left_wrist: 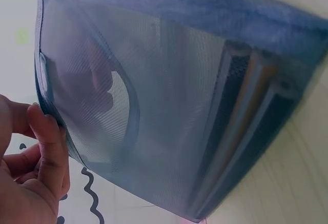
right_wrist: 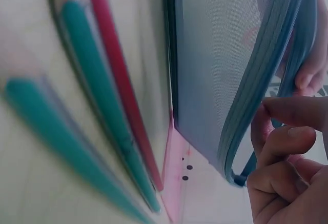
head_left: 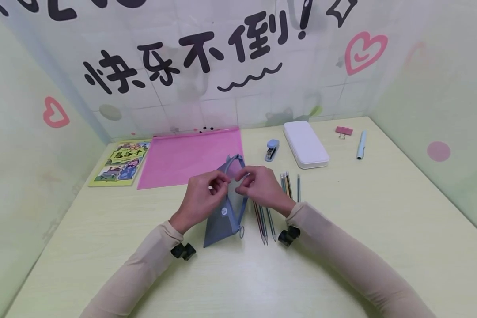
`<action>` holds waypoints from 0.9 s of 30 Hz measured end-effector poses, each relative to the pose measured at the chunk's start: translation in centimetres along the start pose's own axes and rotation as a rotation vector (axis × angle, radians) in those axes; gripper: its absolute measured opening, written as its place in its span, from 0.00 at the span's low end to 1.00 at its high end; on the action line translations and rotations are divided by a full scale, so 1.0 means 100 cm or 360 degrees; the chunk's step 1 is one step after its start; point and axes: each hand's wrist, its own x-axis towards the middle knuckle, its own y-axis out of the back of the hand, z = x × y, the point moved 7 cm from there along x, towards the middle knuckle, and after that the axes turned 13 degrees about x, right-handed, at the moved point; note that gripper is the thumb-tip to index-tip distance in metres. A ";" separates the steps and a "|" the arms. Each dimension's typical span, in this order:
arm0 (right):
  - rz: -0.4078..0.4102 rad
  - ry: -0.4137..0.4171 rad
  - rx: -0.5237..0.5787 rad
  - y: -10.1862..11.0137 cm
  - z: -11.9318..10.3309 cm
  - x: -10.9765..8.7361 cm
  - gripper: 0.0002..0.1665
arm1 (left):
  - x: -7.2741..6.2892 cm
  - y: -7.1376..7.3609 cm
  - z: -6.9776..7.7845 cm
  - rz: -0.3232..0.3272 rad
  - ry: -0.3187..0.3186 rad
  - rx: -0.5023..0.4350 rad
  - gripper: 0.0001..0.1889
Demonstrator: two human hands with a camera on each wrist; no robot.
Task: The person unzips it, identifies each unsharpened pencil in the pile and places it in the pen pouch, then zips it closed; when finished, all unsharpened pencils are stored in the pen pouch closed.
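Beige-sleeved forearms [head_left: 139,267] angle inward; the left hand [head_left: 202,194] pinches a mesh pouch [head_left: 216,225], its grip at the rim; whether the right hand [head_left: 264,185], curled opposite, pinches too, I cannot tell. Pale desk [head_left: 238,282] below, lettered wall [head_left: 206,99] behind.

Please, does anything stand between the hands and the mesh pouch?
Nothing visible does: the left hand pinches one edge of the open mesh pouch, and the right hand is at the opposite edge. The pencils lie beside it.
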 end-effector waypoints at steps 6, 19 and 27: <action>0.0049 -0.0020 -0.0060 0.024 0.006 -0.005 0.13 | 0.000 0.000 -0.001 -0.0004 0.0014 -0.0011 0.08; -0.0136 -0.0036 -0.0448 0.080 0.033 -0.021 0.07 | -0.001 0.000 0.001 0.0017 -0.0028 -0.0014 0.08; -0.0322 -0.0052 -0.0626 0.087 0.050 -0.032 0.03 | -0.001 0.000 0.001 0.0010 -0.0035 -0.0017 0.08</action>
